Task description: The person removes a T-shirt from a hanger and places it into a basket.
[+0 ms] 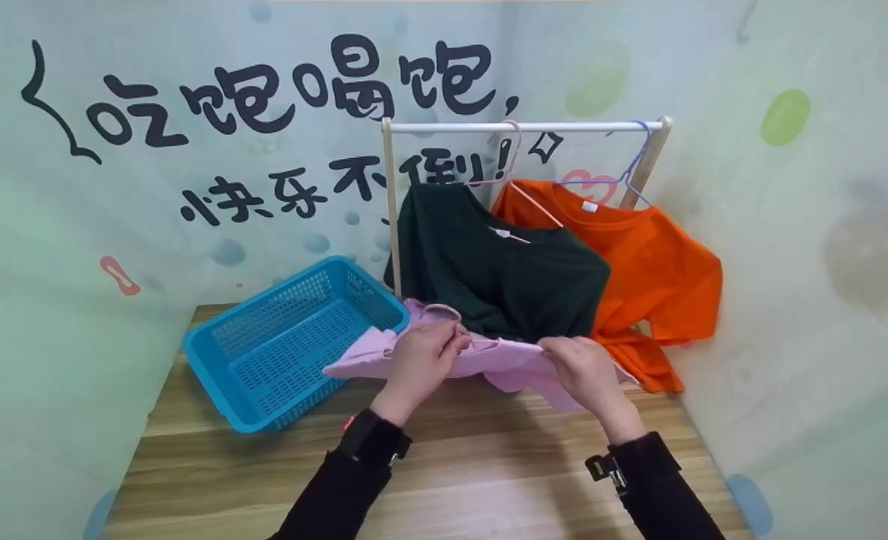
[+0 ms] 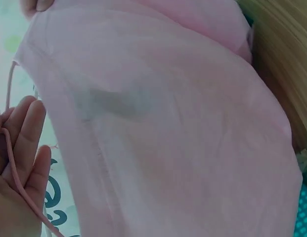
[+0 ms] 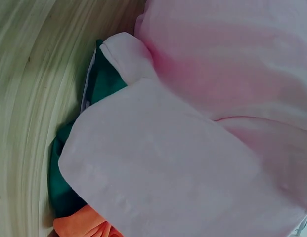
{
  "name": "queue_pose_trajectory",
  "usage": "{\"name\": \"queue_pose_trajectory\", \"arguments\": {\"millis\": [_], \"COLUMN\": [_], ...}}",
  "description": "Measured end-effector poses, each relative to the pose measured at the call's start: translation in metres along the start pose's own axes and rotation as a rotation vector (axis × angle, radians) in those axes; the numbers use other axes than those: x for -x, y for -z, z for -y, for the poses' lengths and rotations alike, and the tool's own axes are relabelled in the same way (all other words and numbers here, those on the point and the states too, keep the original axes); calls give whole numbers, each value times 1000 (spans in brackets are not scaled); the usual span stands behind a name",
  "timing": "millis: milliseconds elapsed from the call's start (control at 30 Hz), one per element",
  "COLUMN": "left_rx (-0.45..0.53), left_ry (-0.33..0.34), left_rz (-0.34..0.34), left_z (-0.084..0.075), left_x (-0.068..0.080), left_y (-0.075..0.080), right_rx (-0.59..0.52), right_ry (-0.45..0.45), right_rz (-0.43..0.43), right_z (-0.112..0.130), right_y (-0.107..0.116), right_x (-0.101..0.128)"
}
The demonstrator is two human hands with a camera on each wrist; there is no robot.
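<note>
Both hands hold a pale pink shirt (image 1: 505,361) just above the wooden table (image 1: 489,465), in front of the rack. My left hand (image 1: 444,346) grips it at the collar together with a thin pink hanger (image 1: 444,308), whose hook sticks up above the fingers. In the left wrist view the hanger wire (image 2: 15,168) runs across my palm beside the fingers (image 2: 27,133), and pink cloth (image 2: 168,128) fills the rest. My right hand (image 1: 560,354) pinches the shirt's upper edge. The right wrist view shows the pink cloth (image 3: 202,148) lying over green cloth (image 3: 106,79).
A dark green shirt (image 1: 496,270) and an orange shirt (image 1: 658,274) hang from a small rack's white rod (image 1: 526,127), their hems reaching the table. A blue plastic basket (image 1: 294,337) sits tilted at the left. Printed walls close in on the back and both sides.
</note>
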State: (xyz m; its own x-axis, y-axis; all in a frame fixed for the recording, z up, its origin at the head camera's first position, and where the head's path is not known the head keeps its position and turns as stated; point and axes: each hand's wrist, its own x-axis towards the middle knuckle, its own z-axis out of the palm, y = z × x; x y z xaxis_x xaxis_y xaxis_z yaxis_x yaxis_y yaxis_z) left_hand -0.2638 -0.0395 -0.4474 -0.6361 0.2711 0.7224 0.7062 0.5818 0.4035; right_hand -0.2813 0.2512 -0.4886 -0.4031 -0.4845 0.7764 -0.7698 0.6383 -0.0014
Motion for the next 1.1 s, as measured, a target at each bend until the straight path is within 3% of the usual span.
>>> {"name": "queue_pose_trajectory", "arguments": {"millis": [200, 400, 633, 933, 1100], "left_rx": [-50, -82, -91, -43, -47], "left_ry": [3, -16, 18, 30, 53], "left_rz": [-3, -1, -84, -81, -74], "left_z": [0, 2, 12, 13, 12], "left_x": [1, 3, 8, 8, 8], "left_y": [2, 6, 16, 14, 14], "right_rx": [-31, -70, -71, -108, -148], "right_ry": [-44, -79, -203, -134, -145], "right_rz": [2, -54, -157, -14, -42], "right_z": [0, -3, -14, -8, -7], "right_y": [1, 1, 11, 2, -4], "right_x": [-2, -1, 5, 5, 4]}}
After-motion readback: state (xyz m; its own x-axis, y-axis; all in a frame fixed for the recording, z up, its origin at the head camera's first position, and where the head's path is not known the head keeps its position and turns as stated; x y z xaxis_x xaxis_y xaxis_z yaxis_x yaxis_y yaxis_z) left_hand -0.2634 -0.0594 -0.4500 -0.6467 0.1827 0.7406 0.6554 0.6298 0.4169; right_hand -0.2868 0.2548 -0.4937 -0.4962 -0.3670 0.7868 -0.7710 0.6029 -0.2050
